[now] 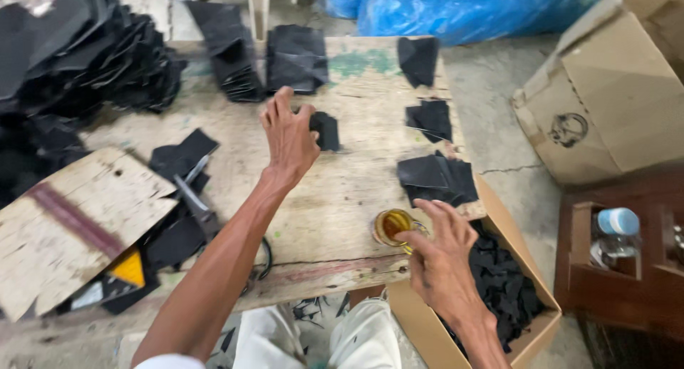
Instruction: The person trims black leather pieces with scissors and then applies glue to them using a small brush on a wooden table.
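One small black piece (325, 130) was pinched by the left hand (288, 137); one round amber-filled tin (391, 226) was touched by the right hand's (438, 258) loosely spread fingers on the rough wooden table (335, 198)

cracked concrete floor (499, 127), worn wooden table (335, 219)

Both forearms bare to the elbow. Left hand (288, 135) and right hand (439, 258) without gloves, rings or watch. White sleeve edge at left upper arm. Light, whitish trousers (313, 337).
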